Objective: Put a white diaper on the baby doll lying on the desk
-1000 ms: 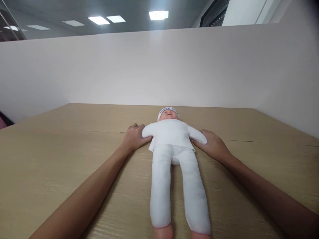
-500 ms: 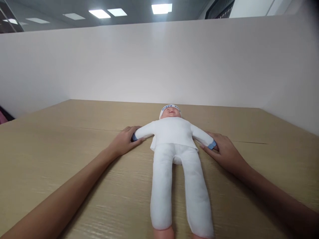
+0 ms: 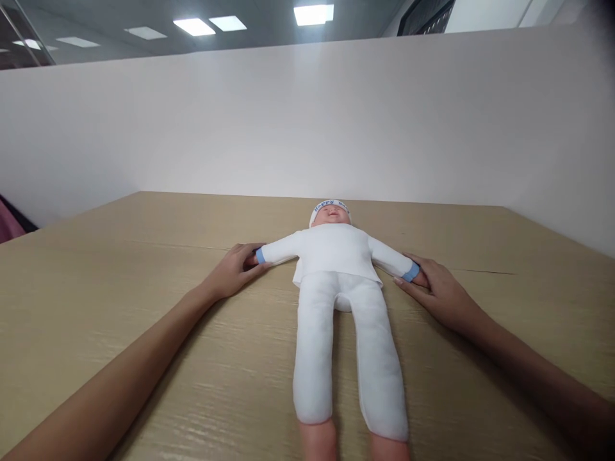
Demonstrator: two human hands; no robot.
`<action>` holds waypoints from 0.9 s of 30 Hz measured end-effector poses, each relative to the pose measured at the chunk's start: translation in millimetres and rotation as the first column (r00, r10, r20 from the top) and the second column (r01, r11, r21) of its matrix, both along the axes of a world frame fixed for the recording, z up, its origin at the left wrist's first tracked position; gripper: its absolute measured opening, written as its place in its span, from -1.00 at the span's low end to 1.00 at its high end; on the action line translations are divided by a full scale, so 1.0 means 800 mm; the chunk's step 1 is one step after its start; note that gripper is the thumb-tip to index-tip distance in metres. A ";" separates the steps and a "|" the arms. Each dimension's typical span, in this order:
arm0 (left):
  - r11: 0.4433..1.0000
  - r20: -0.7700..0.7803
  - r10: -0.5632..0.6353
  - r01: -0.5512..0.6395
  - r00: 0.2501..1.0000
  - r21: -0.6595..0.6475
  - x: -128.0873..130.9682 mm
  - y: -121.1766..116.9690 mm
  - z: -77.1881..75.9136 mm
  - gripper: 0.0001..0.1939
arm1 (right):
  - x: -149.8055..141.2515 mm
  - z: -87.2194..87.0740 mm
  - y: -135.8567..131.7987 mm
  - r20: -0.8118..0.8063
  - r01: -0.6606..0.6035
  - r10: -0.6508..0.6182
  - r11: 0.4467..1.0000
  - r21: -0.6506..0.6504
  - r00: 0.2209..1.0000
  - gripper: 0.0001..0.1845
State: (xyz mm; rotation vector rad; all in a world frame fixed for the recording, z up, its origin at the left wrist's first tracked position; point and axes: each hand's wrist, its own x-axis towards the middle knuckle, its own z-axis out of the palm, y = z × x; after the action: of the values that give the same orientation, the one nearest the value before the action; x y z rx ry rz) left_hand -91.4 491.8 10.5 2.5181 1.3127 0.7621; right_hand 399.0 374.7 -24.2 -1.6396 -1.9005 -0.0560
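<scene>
A baby doll [image 3: 338, 269] in a white suit and a white cap lies on its back on the wooden table [image 3: 96, 307], head pointing away from me. Its arms are stretched out sideways, each ending in a blue cuff. My left hand [image 3: 234, 271] is closed round the doll's hand at the left cuff. My right hand [image 3: 438, 291] is closed round the doll's other hand at the right cuff. The doll's bare feet reach the bottom edge of the view.
White partition walls [image 3: 307, 121] stand along the far side and the right side of the table. A bit of pink [image 3: 9, 224] shows past the table's left edge.
Both my hands slid outward from the doll's upper arms to its wrists. The sleeves are pulled straight and the blue cuffs now show.
</scene>
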 end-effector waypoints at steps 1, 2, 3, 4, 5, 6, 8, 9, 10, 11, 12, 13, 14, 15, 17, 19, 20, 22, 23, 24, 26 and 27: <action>1.000 0.007 0.000 0.000 1.000 0.007 -0.008 -0.003 0.000 -0.34 | 0.009 -0.003 -0.007 -0.014 0.023 -0.023 1.000 -0.009 1.000 -0.36; 1.000 0.010 0.005 -0.005 1.000 0.015 -0.015 -0.006 0.000 -0.37 | 0.020 -0.007 -0.014 -0.034 0.041 -0.041 0.999 -0.025 0.999 -0.35; 1.000 0.012 0.015 -0.015 1.000 0.023 -0.022 -0.008 0.000 -0.41 | 0.031 -0.010 -0.021 -0.052 0.064 -0.065 0.997 -0.035 0.997 -0.36; 0.999 0.016 0.031 -0.032 0.999 0.030 -0.028 -0.010 0.000 -0.44 | 0.042 -0.012 -0.027 -0.062 0.093 -0.095 0.995 -0.039 0.994 -0.38; 0.997 0.021 0.059 -0.060 0.998 0.039 -0.032 -0.011 -0.001 -0.47 | 0.051 -0.014 -0.032 -0.067 0.121 -0.124 0.992 -0.045 0.990 -0.40; 0.994 0.027 0.092 -0.094 0.995 0.051 -0.036 -0.010 -0.002 -0.49 | 0.060 -0.015 -0.036 -0.072 0.147 -0.150 0.988 -0.056 0.986 -0.42; 0.984 0.026 0.157 -0.159 0.987 0.082 -0.038 -0.008 -0.004 -0.50 | 0.069 -0.015 -0.038 -0.088 0.195 -0.202 0.978 -0.076 0.976 -0.46; 0.978 0.013 0.180 -0.181 0.984 0.101 -0.037 -0.006 -0.005 -0.50 | 0.070 -0.014 -0.038 -0.093 0.207 -0.215 0.975 -0.084 0.972 -0.49; 0.973 -0.007 0.195 -0.193 0.981 0.124 -0.037 -0.004 -0.006 -0.50 | 0.070 -0.013 -0.037 -0.092 0.206 -0.214 0.974 -0.089 0.972 -0.51; 0.969 -0.030 0.204 -0.198 0.978 0.148 -0.036 -0.002 -0.007 -0.50 | 0.068 -0.012 -0.035 -0.084 0.195 -0.202 0.977 -0.089 0.976 -0.52; 0.965 -0.050 0.213 -0.202 0.976 0.169 -0.036 -0.001 -0.007 -0.50 | 0.065 -0.011 -0.034 -0.070 0.177 -0.183 0.981 -0.083 0.981 -0.52; 0.960 -0.061 0.224 -0.209 0.973 0.187 -0.035 0.000 -0.008 -0.51 | 0.063 -0.010 -0.033 -0.053 0.158 -0.162 0.985 -0.074 0.985 -0.52; 0.956 -0.065 0.234 -0.217 0.970 0.197 -0.035 0.000 -0.007 -0.52 | 0.061 -0.009 -0.033 -0.041 0.146 -0.149 0.987 -0.061 0.988 -0.52; 0.954 -0.064 0.241 -0.224 0.968 0.199 -0.035 0.000 -0.007 -0.52 | 0.059 -0.009 -0.033 -0.036 0.143 -0.144 0.989 -0.049 0.989 -0.52; 0.954 -0.060 0.251 -0.236 0.966 0.186 -0.036 -0.001 -0.006 -0.51 | 0.058 -0.009 -0.033 -0.039 0.141 -0.143 0.989 -0.040 0.989 -0.54; 0.956 -0.057 0.251 -0.238 0.966 0.172 -0.036 -0.002 -0.004 -0.50 | 0.058 -0.009 -0.034 -0.051 0.137 -0.139 0.990 -0.045 0.989 -0.55; 0.958 -0.054 0.245 -0.233 0.968 0.167 -0.035 -0.003 -0.004 -0.50 | 0.058 -0.009 -0.034 -0.059 0.133 -0.136 0.990 -0.050 0.989 -0.55; 0.965 -0.051 0.215 -0.205 0.975 0.163 -0.035 -0.003 -0.003 -0.50 | 0.057 -0.007 -0.034 -0.073 0.129 -0.133 0.990 -0.053 0.989 -0.55; 0.969 -0.052 0.196 -0.185 0.979 0.164 -0.035 -0.003 -0.003 -0.49 | 0.057 -0.006 -0.035 -0.080 0.130 -0.133 0.990 -0.051 0.988 -0.55; 0.972 -0.053 0.179 -0.169 0.982 0.165 -0.035 -0.002 -0.004 -0.48 | 0.056 -0.004 -0.035 -0.086 0.129 -0.133 0.990 -0.049 0.987 -0.55; 0.974 -0.055 0.165 -0.154 0.985 0.164 -0.037 0.002 -0.005 -0.47 | 0.055 -0.001 -0.035 -0.097 0.122 -0.127 0.991 -0.049 0.987 -0.55; 0.974 -0.054 0.167 -0.156 0.985 0.161 -0.038 0.004 -0.006 -0.47 | 0.055 0.001 -0.035 -0.104 0.119 -0.124 0.992 -0.050 0.987 -0.55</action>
State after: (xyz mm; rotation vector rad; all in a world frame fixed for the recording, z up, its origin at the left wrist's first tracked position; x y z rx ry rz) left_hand -121.5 494.7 5.3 2.6014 1.5535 0.8520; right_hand 442.9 346.9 -23.7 -1.7511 -1.7321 0.0226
